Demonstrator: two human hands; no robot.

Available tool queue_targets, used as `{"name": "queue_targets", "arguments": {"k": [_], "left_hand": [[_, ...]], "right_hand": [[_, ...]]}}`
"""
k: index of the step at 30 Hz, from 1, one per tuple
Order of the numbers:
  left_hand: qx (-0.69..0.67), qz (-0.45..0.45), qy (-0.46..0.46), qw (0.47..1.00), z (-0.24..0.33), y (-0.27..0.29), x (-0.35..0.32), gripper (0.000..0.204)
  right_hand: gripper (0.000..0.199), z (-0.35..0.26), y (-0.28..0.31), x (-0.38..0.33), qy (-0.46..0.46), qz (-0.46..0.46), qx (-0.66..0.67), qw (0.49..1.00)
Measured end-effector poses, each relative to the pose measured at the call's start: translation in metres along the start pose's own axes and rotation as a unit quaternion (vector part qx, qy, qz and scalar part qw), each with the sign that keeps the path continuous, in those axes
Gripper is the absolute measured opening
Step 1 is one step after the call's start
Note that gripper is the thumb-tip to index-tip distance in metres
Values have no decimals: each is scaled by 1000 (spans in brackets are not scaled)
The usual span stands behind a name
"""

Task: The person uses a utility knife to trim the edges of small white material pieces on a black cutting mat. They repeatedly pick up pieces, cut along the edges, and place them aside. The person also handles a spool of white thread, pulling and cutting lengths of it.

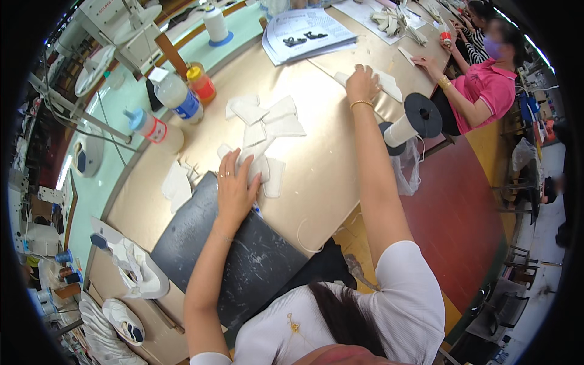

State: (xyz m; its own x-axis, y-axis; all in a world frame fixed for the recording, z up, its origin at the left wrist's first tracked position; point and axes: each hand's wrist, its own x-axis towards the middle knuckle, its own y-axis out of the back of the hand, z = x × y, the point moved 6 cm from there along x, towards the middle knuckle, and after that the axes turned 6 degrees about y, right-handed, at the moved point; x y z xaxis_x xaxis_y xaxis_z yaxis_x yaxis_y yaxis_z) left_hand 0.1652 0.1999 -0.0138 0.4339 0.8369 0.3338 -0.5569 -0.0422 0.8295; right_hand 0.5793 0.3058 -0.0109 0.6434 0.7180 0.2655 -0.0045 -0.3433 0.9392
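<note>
My left hand [236, 187] lies with its fingers spread at the near edge of a loose cluster of off-white fabric pieces [286, 121]. Its fingertips rest on the nearest pieces, and a ring shows on one finger. Farther off to the right, my right hand [363, 85] is bent down with its fingers closed on an off-white fabric piece [340, 78]. Another pale piece [388, 86] sticks out on its right side. The thumb grip there is partly hidden. A black scuffed board [261, 261] lies under my left forearm.
Glue bottles [161, 131] and a red-yellow bottle [201, 82] stand along the table's left side. Printed sheets [307, 36] lie at the far edge. A thread spool [404, 128] stands beside my right forearm. White shoe parts [131, 267] lie lower left. A co-worker [480, 91] sits far right.
</note>
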Motion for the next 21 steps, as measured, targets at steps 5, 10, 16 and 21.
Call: {"name": "queue_targets", "arguments": {"k": [5, 10, 16, 21], "left_hand": [[-22, -9, 35, 999, -2, -1, 4, 47], [-11, -9, 4, 1000, 10, 1, 17, 45], [-108, -68, -54, 990, 54, -31, 96, 51], [-202, -156, 8, 967, 85, -95, 186, 66]], "right_hand": [[44, 63, -27, 50, -141, -45, -4, 989], [44, 30, -23, 30, -116, -186, 39, 975], [38, 25, 8, 17, -58, -45, 49, 996], [30, 65, 17, 28, -129, -4, 105, 986]]}}
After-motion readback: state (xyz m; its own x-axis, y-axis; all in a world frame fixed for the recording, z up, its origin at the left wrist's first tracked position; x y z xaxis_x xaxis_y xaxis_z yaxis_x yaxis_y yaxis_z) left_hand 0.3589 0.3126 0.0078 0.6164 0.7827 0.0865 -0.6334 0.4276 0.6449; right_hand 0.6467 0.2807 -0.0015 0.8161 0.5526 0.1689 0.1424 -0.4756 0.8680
